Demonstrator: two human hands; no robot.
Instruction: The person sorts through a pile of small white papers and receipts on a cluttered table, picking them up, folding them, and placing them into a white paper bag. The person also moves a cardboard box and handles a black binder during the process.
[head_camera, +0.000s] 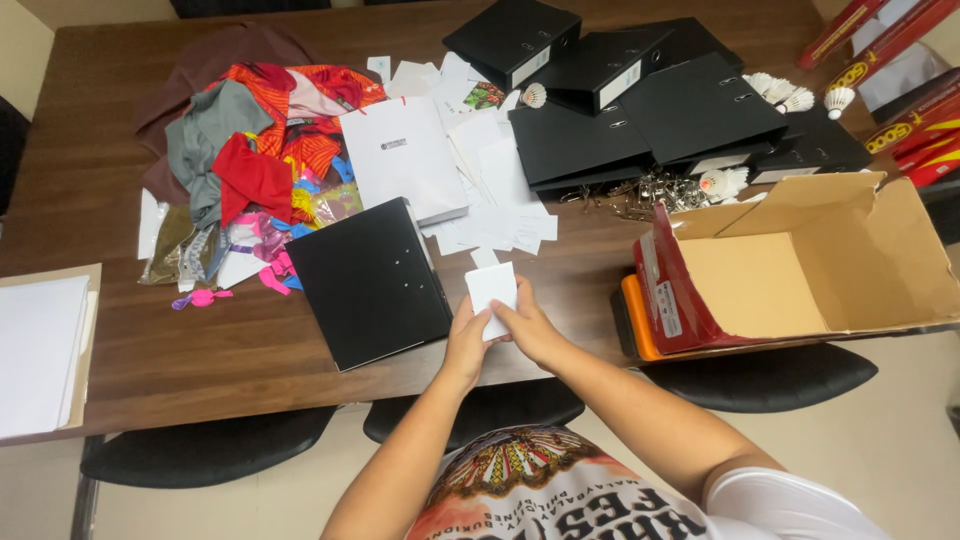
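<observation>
Left hand: the left hand (467, 340) is up at the near table edge, fingers closed on the lower left side of a small white card (492, 287).
Right hand: the right hand (530, 330) comes in beside it, fingertips pinching the card's lower right corner. Both hands on one card, touching each other.
Card: one card in hand, upright-ish, held just over the wooden table (120, 230), right beside the lone black binder (370, 283).
Binders: one lies flat and closed at the card's left; across the table a stacked black binder pile (640, 100) shows five at least, and the exact count is hard to tell where they overlap.
Loose papers: a white paper scatter (490, 190) spreads between the lone binder and the pile, too many sheets to count, with one white booklet (403, 155) on top at the left.
Cloth: one colourful fabric heap (250, 150) at the far left, reds, oranges and grey tangled.
Box: one open cardboard box (830, 250) on the right, flaps up, a red folder (665, 295) standing inside its near end.
Shuttlecocks: five white shuttlecocks (838, 98) visible near the pile and beyond it.
Paper stack: one white sheet stack (35, 350) at the left edge.
Chairs: three black chair seats (205, 445) tucked under the near side.
</observation>
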